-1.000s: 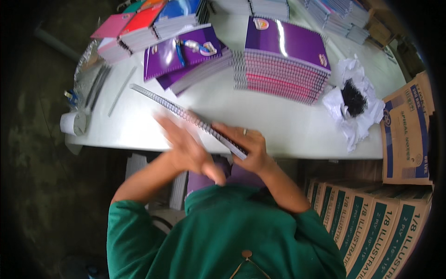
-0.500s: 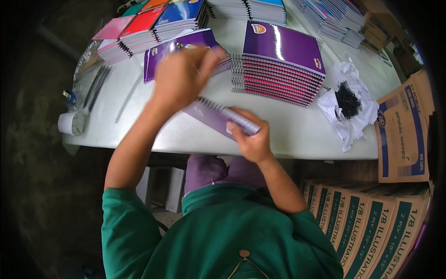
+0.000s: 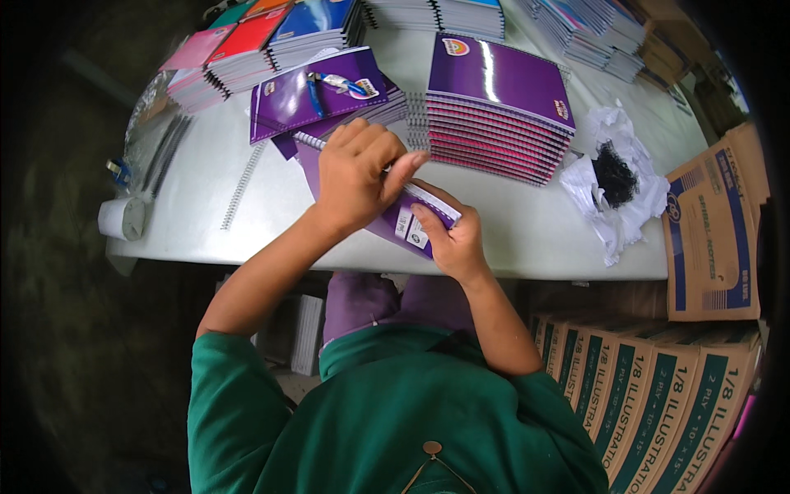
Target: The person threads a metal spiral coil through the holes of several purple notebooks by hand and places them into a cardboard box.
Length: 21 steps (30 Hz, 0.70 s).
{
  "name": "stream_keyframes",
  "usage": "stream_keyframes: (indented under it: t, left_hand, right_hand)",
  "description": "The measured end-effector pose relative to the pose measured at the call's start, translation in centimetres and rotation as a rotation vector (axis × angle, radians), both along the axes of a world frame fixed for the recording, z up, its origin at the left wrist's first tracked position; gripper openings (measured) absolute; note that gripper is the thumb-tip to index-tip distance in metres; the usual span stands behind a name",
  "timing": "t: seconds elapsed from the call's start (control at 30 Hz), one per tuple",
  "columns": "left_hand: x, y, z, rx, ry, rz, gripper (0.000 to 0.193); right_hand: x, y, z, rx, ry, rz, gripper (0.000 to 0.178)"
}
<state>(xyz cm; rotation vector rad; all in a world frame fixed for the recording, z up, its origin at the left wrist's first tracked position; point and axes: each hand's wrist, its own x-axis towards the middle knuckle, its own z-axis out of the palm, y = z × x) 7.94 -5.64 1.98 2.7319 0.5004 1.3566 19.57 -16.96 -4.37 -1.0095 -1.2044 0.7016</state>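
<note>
A purple notebook (image 3: 393, 224) lies slantwise near the table's front edge, with a spiral coil (image 3: 309, 140) at the upper-left end of its bound edge. My right hand (image 3: 454, 240) grips its lower-right corner, thumb on top beside a white label. Over the bound edge, my left hand (image 3: 355, 174) is closed with curled fingers and the thumb pointing right; what lies inside it is hidden. Blue-handled pliers (image 3: 316, 95) rest on another purple notebook (image 3: 280, 107) just beyond. To the right stands a tall stack of purple spiral notebooks (image 3: 502, 86).
A loose coil (image 3: 242, 188) and dark coils (image 3: 164, 156) lie at left, near a white roll (image 3: 122, 219). Coloured notebooks (image 3: 247, 41) line the back. Crumpled paper (image 3: 613, 222) holds black wire scraps (image 3: 614, 177). Cardboard boxes (image 3: 712, 239) stand at right.
My left hand has come down from above onto the notebook's bound edge, uncovering the pliers. My right hand keeps its hold on the corner.
</note>
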Motion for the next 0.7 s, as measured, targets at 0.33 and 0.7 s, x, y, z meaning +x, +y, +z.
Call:
stream_keyframes:
  t: [0.33,0.7]
  left_hand:
    - [-3.7,-2.5,-7.8,0.236,0.047,-0.069,0.108]
    - [-6.5,-6.2,-11.8,0.169,0.092,-0.271,0.106]
  right_hand:
    - [-0.7,-1.1,-0.5,0.335,-0.477,-0.100,0.060]
    - [-1.7,-1.0,-1.1,0.413,-0.496,-0.103,0.059]
